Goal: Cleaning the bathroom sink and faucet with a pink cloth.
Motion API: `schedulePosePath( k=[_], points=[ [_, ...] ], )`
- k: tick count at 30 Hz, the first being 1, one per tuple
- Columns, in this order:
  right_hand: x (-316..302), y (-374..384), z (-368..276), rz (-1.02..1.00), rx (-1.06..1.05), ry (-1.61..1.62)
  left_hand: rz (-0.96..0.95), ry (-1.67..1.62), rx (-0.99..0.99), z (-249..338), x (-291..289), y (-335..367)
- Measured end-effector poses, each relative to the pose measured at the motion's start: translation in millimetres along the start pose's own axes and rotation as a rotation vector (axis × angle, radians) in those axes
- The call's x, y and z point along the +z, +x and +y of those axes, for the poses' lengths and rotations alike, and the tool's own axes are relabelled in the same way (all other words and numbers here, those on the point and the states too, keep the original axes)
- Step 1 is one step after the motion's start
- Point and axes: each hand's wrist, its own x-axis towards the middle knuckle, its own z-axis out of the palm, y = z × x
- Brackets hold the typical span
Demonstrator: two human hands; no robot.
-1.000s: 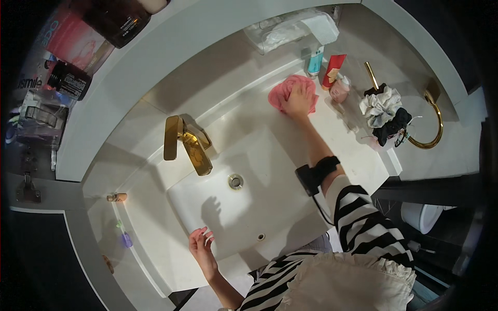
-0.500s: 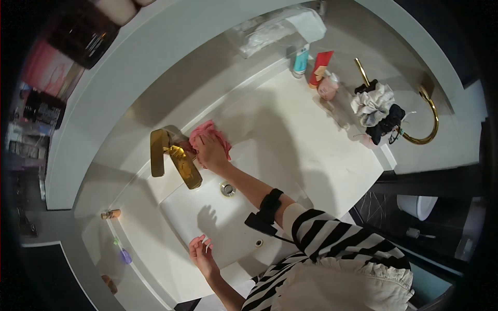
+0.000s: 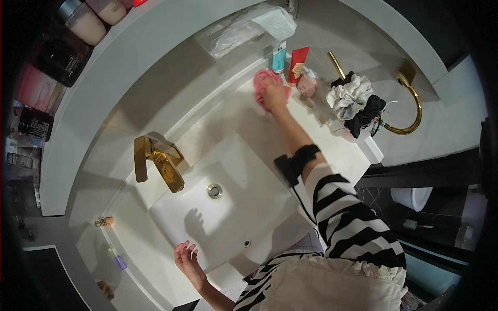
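Palm down, seemingly to keep contact broad, the right hand (image 3: 273, 96) covers a pink cloth (image 3: 259, 89) on the counter's (image 3: 340, 151) far right, finger spacing unclear, while the empty left hand (image 3: 190, 266), fingers loosely parted, hangs by the sink's (image 3: 254, 189) near left edge.

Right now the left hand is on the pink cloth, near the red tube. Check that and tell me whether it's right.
Wrong hand: the head view shows the right hand on the pink cloth, near the red tube. The rest stands.
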Motion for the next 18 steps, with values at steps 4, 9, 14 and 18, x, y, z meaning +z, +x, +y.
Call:
schedulePosePath(
  k=[4,9,14,18],
  points=[
    [-1.0,6.8,4.4,-0.069,0.033,-0.050,0.008,-0.030,0.024,-3.2,-2.7,-2.0],
    [3.3,5.7,6.0,0.057,0.060,-0.103,-0.038,-0.036,0.024,-2.6,-0.7,1.4],
    [6.6,5.0,5.5,0.106,0.010,-0.072,-0.036,-0.018,0.013,-5.2,-1.4,0.7],
    [-5.4,0.2,-3.1,0.074,0.016,-0.045,-0.029,-0.004,0.002,-4.1,5.3,1.2]
  ],
)
